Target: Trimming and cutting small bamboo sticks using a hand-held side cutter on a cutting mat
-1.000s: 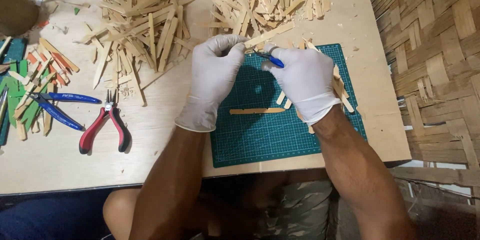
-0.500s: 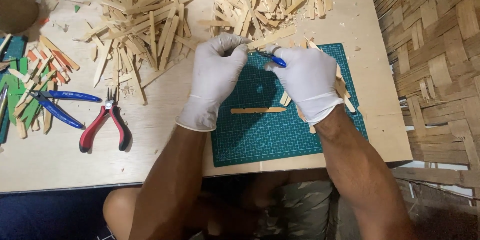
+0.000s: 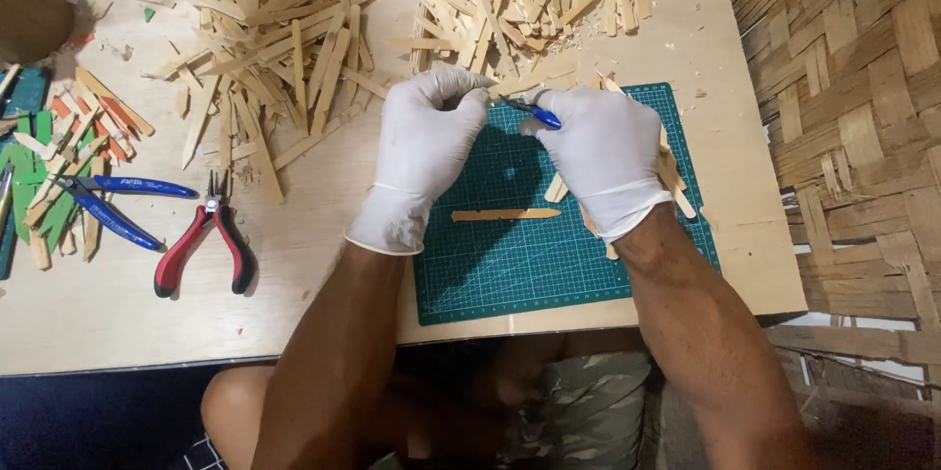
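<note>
Plywood table point(image 3: 323, 284) with stick heaps point(image 3: 265, 49), red pliers point(image 3: 204, 249); gloved fingers point(image 3: 461, 88) clamped on blue-handled cutter point(image 3: 534, 112) over green mat point(image 3: 549, 264)

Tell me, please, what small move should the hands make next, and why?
Probably close the blue cutter on the stick. The right hand has the tool at the stick that the left hand steadies over the green mat, and the two hands meet there, so the cut looks set up.
</note>
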